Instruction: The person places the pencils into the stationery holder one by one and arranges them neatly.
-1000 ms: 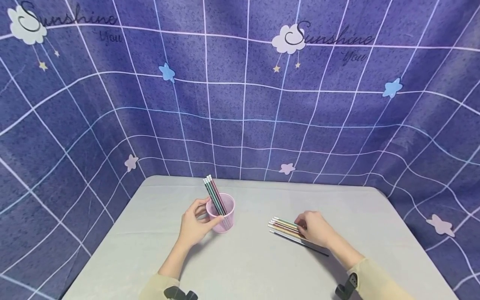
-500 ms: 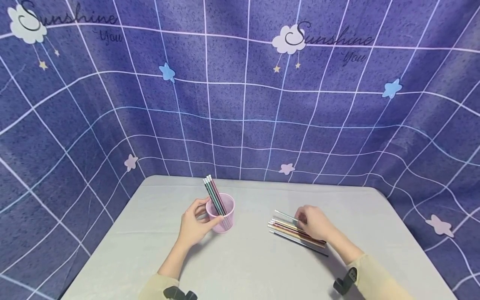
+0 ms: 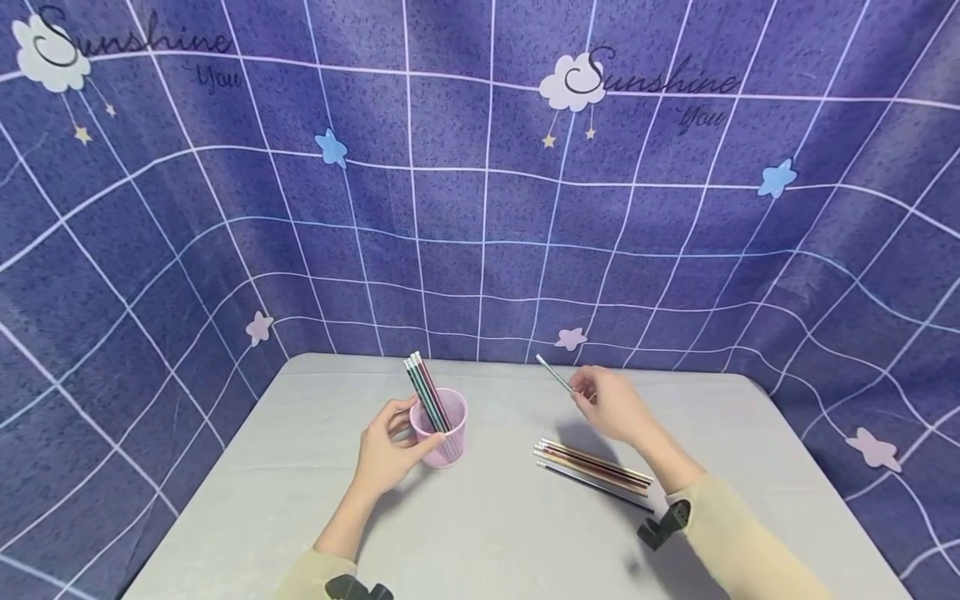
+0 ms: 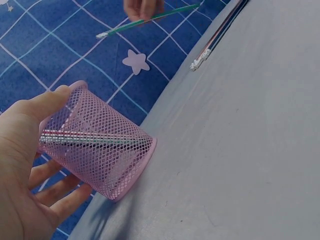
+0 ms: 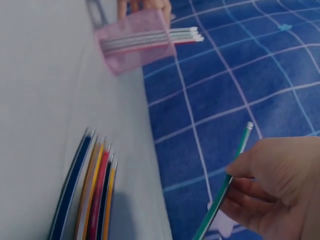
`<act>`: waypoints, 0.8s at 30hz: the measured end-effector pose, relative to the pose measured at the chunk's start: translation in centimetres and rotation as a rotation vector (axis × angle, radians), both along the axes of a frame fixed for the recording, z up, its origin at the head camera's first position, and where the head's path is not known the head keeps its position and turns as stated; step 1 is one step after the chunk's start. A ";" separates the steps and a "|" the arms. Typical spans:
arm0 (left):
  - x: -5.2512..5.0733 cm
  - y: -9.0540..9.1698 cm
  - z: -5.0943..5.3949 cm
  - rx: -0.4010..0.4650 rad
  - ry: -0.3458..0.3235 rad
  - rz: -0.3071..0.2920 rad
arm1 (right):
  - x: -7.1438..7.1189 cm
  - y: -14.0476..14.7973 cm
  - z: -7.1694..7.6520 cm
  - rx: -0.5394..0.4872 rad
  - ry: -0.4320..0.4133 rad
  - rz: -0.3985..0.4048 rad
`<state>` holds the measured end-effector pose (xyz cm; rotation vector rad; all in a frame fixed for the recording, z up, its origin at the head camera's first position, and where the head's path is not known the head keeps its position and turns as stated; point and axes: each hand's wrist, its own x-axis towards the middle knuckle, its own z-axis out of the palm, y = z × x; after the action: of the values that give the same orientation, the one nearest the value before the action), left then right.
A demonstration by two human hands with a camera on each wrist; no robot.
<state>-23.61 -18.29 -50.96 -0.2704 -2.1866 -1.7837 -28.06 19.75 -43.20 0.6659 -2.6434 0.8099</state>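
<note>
My left hand (image 3: 386, 454) grips a pink mesh pencil cup (image 3: 457, 446) by its side, thumb at the rim and fingers around the far side. Several pencils (image 3: 426, 387) lean leftward in the cup, their white-tipped ends sticking out above it. Between thumb and fingers my right hand (image 3: 613, 407) pinches a green pencil (image 3: 553, 372), raised above the table and tilted, its pale end pointing up and left. The right wrist view shows more of that green pencil (image 5: 220, 195). Below the right hand lies a row of several pencils (image 3: 592, 465), yellow, red and dark.
A dark pencil (image 3: 596, 487) lies slightly apart at the front of the row. The pale tabletop (image 3: 495, 533) runs back to a blue gridded cloth (image 3: 450, 250) that hangs behind and at both sides.
My right hand has drawn the green pencil from the row and lifted it up, away from the other pencils. The left hand and the cup have stayed in place.
</note>
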 end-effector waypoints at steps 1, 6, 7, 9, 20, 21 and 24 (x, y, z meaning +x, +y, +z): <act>0.0 0.0 0.0 0.000 0.000 -0.001 | 0.0 -0.5 0.2 -0.018 0.004 0.001; 0.1 0.1 0.1 -0.004 0.002 -0.002 | 0.1 -3.0 1.0 -0.141 0.031 0.016; 0.1 0.1 0.1 -0.004 0.002 0.001 | 0.1 -3.5 1.2 -0.173 0.035 0.017; 0.1 0.1 0.1 -0.004 0.006 0.004 | 0.2 -4.6 1.6 -0.233 0.052 0.015; 0.0 0.0 0.1 -0.003 0.003 0.006 | 0.9 -10.2 4.1 -0.486 0.097 0.114; 0.0 0.0 0.2 -0.001 0.000 0.005 | 1.0 -10.6 4.2 -0.501 0.101 0.130; 0.2 0.0 0.2 0.000 0.000 -0.003 | 1.0 -11.8 4.4 -0.537 0.114 0.177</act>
<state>-23.43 -18.25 -50.80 -0.2742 -2.1872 -1.7854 -27.03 7.93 -38.83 0.7666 -2.1405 1.4120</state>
